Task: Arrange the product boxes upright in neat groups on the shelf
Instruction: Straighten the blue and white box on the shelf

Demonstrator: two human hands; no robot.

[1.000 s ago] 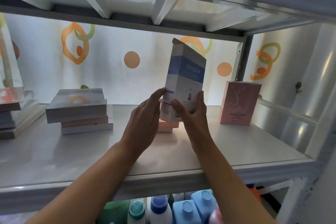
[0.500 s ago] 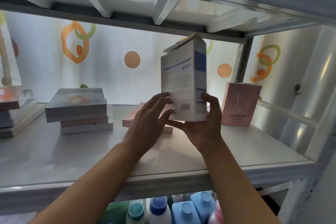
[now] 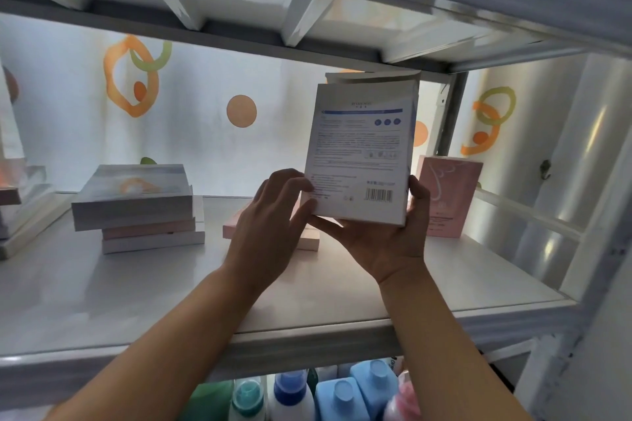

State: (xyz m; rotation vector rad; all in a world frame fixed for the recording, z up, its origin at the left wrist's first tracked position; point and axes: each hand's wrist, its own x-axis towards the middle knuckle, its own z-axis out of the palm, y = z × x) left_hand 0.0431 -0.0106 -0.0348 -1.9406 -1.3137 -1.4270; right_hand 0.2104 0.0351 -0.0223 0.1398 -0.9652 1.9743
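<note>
Head view: on the shelf (image 3: 102, 301), one stack of flat boxes (image 3: 136, 205) awaits standing, one pink box (image 3: 448, 195) is upright (barely begun); both the left hand (image 3: 270, 232) and the right hand (image 3: 386, 243) grasp the white box (image 3: 362, 154) upright above it.

A shop or stockroom, judging by the white metal shelf (image 3: 342, 325) under the hands, packaged product boxes (image 3: 136, 202) stacked to their left, and detergent bottles (image 3: 342, 396) on the tier below them.
</note>
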